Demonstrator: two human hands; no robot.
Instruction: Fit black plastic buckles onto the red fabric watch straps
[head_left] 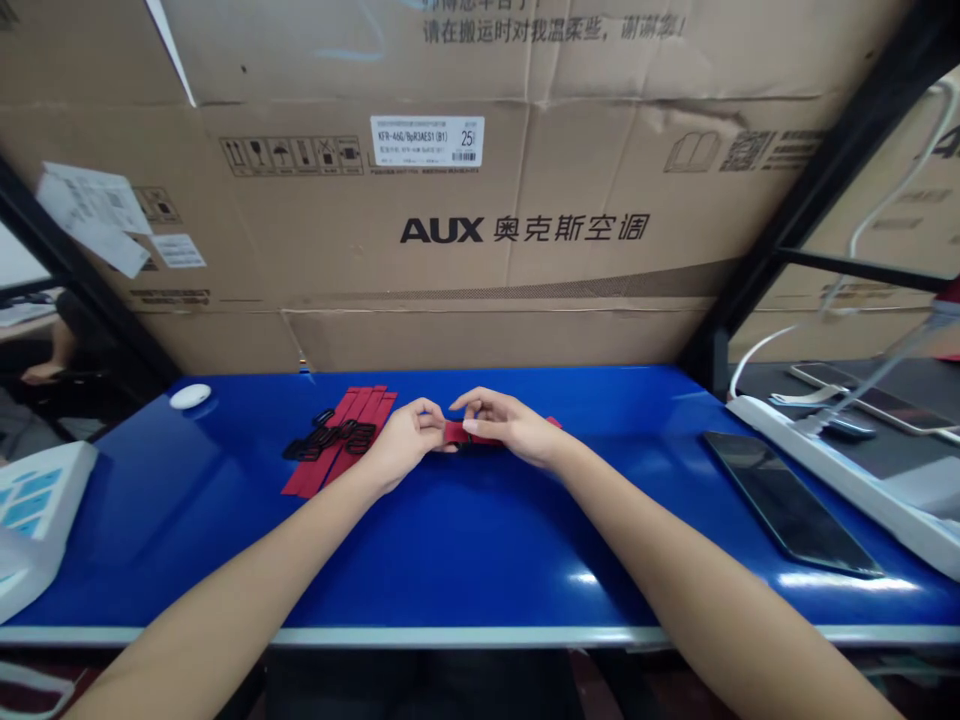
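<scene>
My left hand (411,438) pinches the left end of a red strap (454,432) above the blue table (480,540). At the strap's right part, my right hand (504,424) has its thumb and fingers closed round the fabric. A small dark piece shows between the hands at the strap; its shape is mostly hidden. The strap's far end sticks out behind my right hand. Left of my left hand lie several flat red straps (315,474), side by side, with several black buckles (341,436) on top of them.
A black phone (787,500) lies at the right, beside a white power strip (847,480). A white round object (190,396) sits at the back left, a white device (37,520) at the left edge. Cardboard (450,330) stands behind. Another person's hand shows far left.
</scene>
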